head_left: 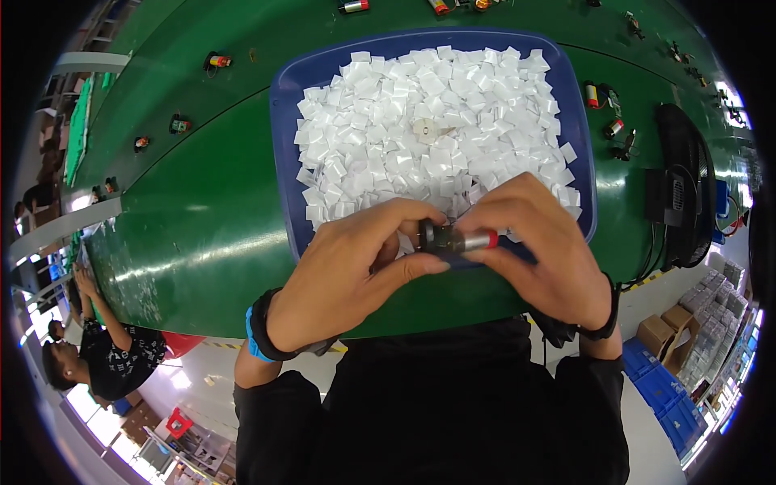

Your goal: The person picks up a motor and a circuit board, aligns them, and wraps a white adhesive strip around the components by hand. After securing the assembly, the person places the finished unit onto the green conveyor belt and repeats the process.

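Over the near edge of a blue tray point(284, 174), my two hands hold a small battery assembly together. My left hand point(352, 263) pinches its black round part point(428, 235) between thumb and fingers. Closed around the other end, my right hand point(537, 234) grips the battery cylinder point(478, 240), which has a red tip. The cylinder's middle is smeared by motion, so how it joins the black part cannot be made out. Behind the hands, a heap of small white square pieces point(380, 129) fills the tray. A round cream-coloured piece point(426, 130) lies on top of the heap.
Similar battery parts point(217, 61) are scattered over the green table point(202, 242), with more point(592, 95) right of the tray. A black mesh object point(683, 186) stands at the right edge. A co-worker point(105, 356) sits at the left. Blue crates point(663, 396) and cartons are on the right-hand floor.
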The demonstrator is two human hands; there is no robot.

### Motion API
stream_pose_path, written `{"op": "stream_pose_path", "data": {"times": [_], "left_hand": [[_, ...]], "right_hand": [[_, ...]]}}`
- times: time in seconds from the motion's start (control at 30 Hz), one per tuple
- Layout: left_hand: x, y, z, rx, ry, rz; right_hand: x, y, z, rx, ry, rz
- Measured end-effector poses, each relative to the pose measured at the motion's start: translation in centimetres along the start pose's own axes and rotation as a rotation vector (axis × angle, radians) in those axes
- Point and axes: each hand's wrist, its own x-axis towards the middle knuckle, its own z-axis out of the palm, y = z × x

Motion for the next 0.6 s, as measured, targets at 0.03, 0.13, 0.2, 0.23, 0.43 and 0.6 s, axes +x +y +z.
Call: {"op": "stream_pose_path", "data": {"times": [0.03, 0.13, 0.2, 0.23, 0.43, 0.6], "left_hand": [[-0.1, 0.1, 0.0, -0.001, 0.001, -0.002], [-0.4, 1.0, -0.2, 0.005, -0.060, -0.031], [-0.3, 1.3, -0.3, -0.003, -0.063, -0.014], [-0.3, 1.4, -0.4, -0.009, -0.068, 0.005], [-0.4, 1.2, -0.2, -0.149, -0.117, 0.035], [0.3, 1.2, -0.4, -0.630, -0.232, -0.262]], "right_hand": [[0.0, -0.3, 0.1, 0.014, -0.024, -0.020], [-0.3, -0.8, 0.4, 0.044, -0.073, -0.058], [-1.0, -0.4, 0.5, 0.204, -0.087, -0.024], [-1.3, -0.2, 0.6, 0.285, -0.093, -0.007], [-2.0, -0.2, 1.2, 0.357, 0.067, -0.034], [-1.6, -0.8, 1.6, 0.078, 0.165, -0.214]]}}
